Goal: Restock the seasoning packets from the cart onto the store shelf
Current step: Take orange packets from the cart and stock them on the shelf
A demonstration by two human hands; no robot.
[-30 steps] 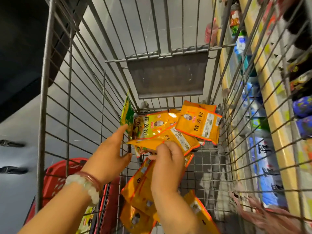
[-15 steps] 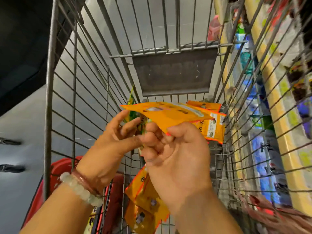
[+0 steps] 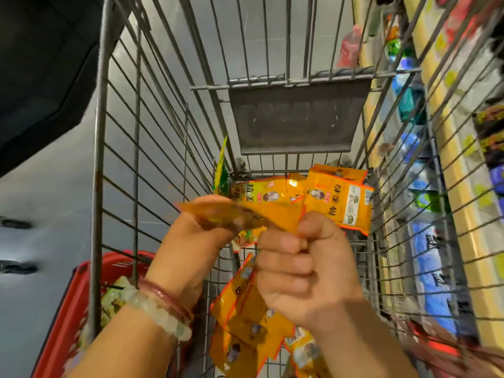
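Right hand (image 3: 305, 271) fisted around orange seasoning packet (image 3: 245, 214), left hand (image 3: 191, 249) pinching its blurred far end, above wire cart (image 3: 98, 159), glossy printed packets (image 3: 338, 203) below

The wire cart (image 3: 141, 148) walls in the left, right and far sides, so a hand can pass only through its open top. A grey flap (image 3: 297, 115) hangs on the far wall above the load. Both hands sit in the middle of the opening, the left hand (image 3: 191, 249) and right hand (image 3: 308, 271) holding an orange packet (image 3: 245, 214) across the gap. Below them, loose packets (image 3: 341, 203) cover the far end of the floor and another pile (image 3: 245, 323) the near end, with bare mesh between. The shelf (image 3: 447, 165) stands close behind the right wall, a red basket (image 3: 68, 309) outside the left wall
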